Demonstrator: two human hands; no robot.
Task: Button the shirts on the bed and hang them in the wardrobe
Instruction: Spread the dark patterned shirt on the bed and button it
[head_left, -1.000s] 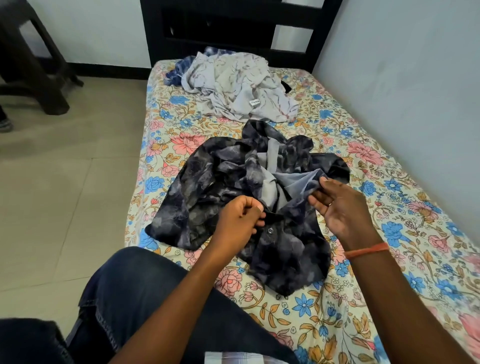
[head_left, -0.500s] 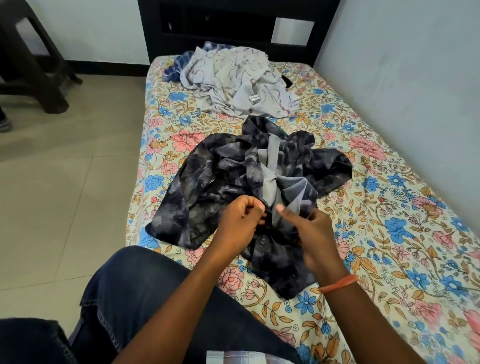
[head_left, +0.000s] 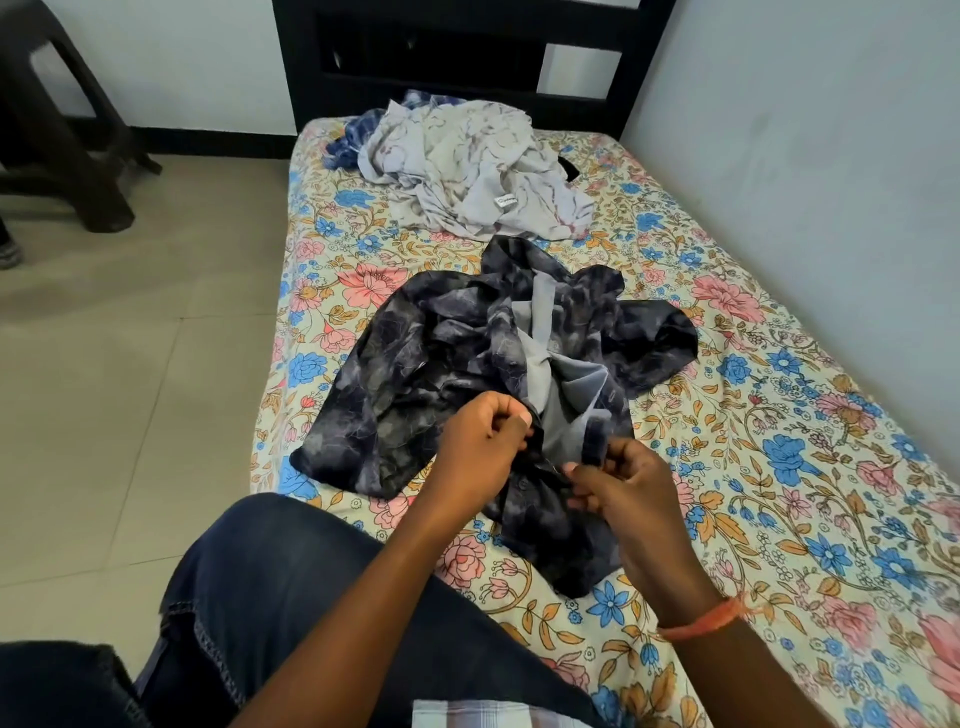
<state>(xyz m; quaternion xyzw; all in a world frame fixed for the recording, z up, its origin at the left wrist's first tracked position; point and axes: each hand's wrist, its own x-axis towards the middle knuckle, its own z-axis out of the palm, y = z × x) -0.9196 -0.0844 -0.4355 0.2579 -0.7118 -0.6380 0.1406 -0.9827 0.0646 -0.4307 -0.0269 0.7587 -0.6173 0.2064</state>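
Left hand (head_left: 480, 441) and right hand (head_left: 621, 488) both pinch the dark shirt (head_left: 441, 364) front; a pale shirt (head_left: 467, 171) lies at 12 o'clock on the bed (head_left: 779, 467).

We noted open floral sheet on the bed (head_left: 810, 415) to the right of the dark shirt (head_left: 457, 353), up to the wall (head_left: 831, 156). A narrower strip of sheet lay free along the bed's left edge. Toward the headboard (head_left: 467, 52), a heap of pale shirts (head_left: 467, 171) blocked the middle. The person's raised knee (head_left: 291, 582) closed off the near-left approach. The tiled floor (head_left: 104, 415) lay open; a dark stool (head_left: 67, 145) stood at far left.
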